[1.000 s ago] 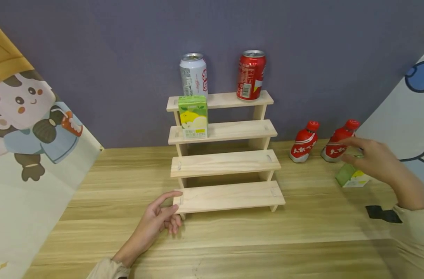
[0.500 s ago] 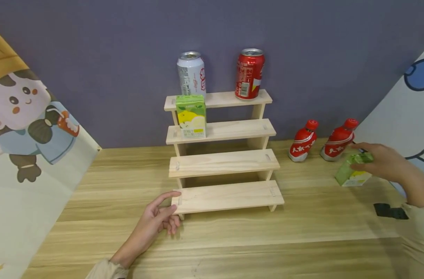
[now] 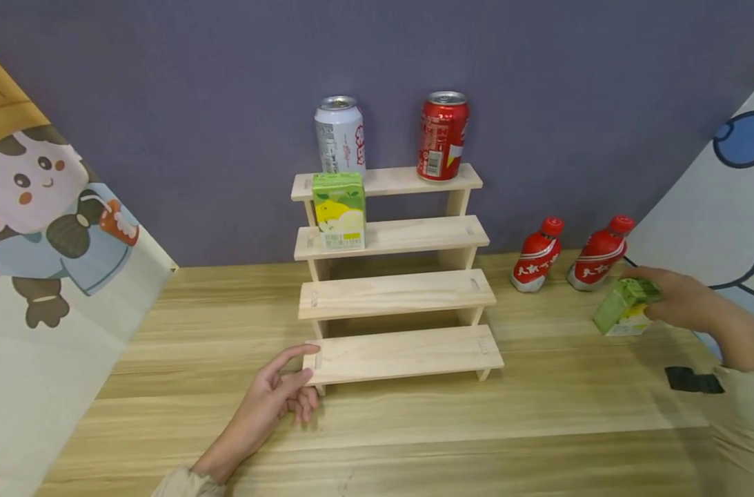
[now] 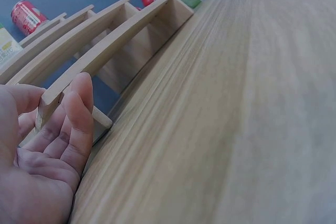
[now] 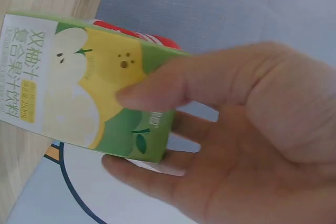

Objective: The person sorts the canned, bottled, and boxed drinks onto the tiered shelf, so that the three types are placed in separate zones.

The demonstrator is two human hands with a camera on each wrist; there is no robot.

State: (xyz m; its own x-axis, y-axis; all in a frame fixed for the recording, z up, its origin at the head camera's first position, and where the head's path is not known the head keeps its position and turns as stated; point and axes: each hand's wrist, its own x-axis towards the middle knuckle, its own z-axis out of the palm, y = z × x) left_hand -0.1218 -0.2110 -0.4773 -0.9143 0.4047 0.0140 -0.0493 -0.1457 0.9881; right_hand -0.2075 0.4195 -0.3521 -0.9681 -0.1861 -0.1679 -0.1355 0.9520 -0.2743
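Observation:
My left hand (image 3: 265,400) pinches the left end of the lowest step of a wooden four-step shelf (image 3: 408,353); in the left wrist view the fingers (image 4: 79,114) curl around the board's corner. At the right, my right hand (image 3: 687,304) grips a green juice box (image 3: 621,310) standing on the table. The right wrist view shows the thumb across the box's printed face (image 5: 73,87) and the other fingers behind it. A similar green box (image 3: 339,214) stands on the second step from the top, at the left. A white can (image 3: 341,138) and a red can (image 3: 441,138) stand on the top step.
Two red bottles (image 3: 537,255) (image 3: 598,254) stand right of the shelf, just behind the gripped box. A black piece (image 3: 693,380) lies on the table by the right sleeve. A grey wall (image 3: 227,138) rises behind, with printed panels on both sides.
My right hand has come down onto the juice box at the right and closed its fingers around it. The left hand has stayed at the lowest step.

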